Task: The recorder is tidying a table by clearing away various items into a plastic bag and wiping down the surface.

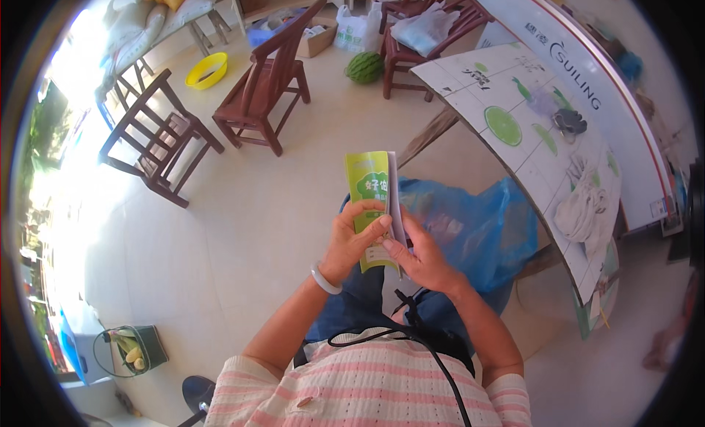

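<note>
I hold a thin green printed booklet or flat packet (pixel 368 173) upright over my lap, its pale side folded back on the right. My left hand (pixel 352 237) grips its left side, with the thumb across the front. The fingers of my right hand (pixel 424 259) wrap the right side, its thumb pressing near the lower front. A white bangle (pixel 325 279) circles my left wrist. Beside the booklet, a translucent blue plastic bag (pixel 495 223) lies over my right leg and under the table's edge; its contents are blurred.
To the right stands a table with a lime-patterned top (pixel 529 168), bearing a crumpled white cloth (pixel 584 206) and a dark item (pixel 570 121). Wooden chairs (pixel 264 91), a yellow basin (pixel 208 70) and a watermelon (pixel 364 67) are ahead. A green basket (pixel 154 344) sits lower left.
</note>
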